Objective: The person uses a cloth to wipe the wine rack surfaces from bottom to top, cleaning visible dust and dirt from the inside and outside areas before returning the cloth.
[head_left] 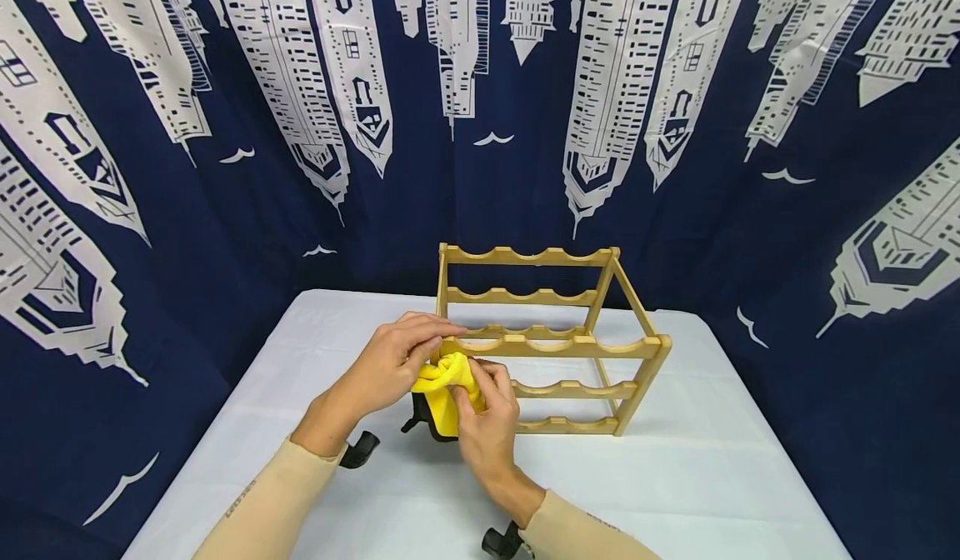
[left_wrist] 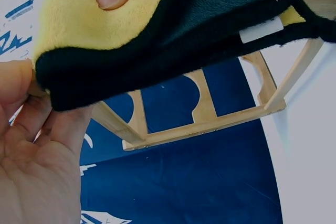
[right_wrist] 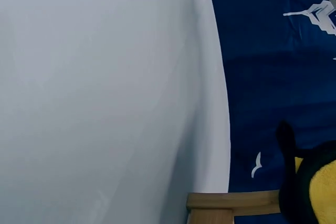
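Note:
A yellow cleaning cloth (head_left: 441,402) with black edging hangs bunched at the front left corner of a wooden wine rack (head_left: 577,347). My left hand (head_left: 386,364) pinches the cloth's upper left part, its fingertips near the rack's front top rail. From the right, my right hand (head_left: 491,427) grips the cloth between thumb and fingers. The left wrist view shows the cloth's dark reverse side (left_wrist: 210,9), a white tag (left_wrist: 261,30) and a thumb pressing the yellow face. In the right wrist view, only the cloth's edge (right_wrist: 321,192) and a loop show; the hand is hidden.
The rack stands on a white-covered table (head_left: 675,493), with scalloped rails on several levels. Behind and beside the table hangs a navy curtain (head_left: 465,202) printed with white buildings and birds. Black wrist cameras (head_left: 360,450) sit below both wrists.

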`<state>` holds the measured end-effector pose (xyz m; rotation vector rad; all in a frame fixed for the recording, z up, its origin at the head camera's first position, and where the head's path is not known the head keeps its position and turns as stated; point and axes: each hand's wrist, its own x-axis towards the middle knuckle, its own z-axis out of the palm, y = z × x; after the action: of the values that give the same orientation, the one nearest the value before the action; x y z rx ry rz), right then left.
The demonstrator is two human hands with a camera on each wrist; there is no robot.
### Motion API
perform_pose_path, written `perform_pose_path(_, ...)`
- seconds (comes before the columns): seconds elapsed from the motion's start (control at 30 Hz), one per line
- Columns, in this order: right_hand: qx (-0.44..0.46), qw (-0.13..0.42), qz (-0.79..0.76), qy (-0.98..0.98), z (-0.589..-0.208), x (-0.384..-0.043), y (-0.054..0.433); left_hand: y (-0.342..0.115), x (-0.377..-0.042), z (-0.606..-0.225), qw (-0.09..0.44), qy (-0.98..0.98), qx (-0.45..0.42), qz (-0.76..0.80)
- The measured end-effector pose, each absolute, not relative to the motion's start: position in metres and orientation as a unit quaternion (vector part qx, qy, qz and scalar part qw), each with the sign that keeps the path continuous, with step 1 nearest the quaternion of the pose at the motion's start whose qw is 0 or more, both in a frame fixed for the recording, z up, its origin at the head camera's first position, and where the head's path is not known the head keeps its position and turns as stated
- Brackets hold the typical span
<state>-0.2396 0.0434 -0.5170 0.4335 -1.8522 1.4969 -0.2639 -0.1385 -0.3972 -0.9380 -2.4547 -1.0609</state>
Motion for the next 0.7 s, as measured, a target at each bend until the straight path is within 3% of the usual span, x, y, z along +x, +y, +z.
perform_pose_path(0.2,0.158,0.337,0.649,-0.663,-0.517,-0.24,0.044,-0.138,-0.264,-0.398,0.147,-0.857,-0.322,-0.376)
perform_pose_path(0.33,0.178,0.364,0.618,-0.674,-0.517,-0.242,0.041,-0.139,-0.264,-0.399,0.152,-0.854,-0.324,-0.377)
perform_pose_path(0.7,0.237,0.447,0.306,-0.806,-0.522,-0.251,0.033,-0.137,-0.264,-0.4,0.161,-0.853,-0.321,-0.38)
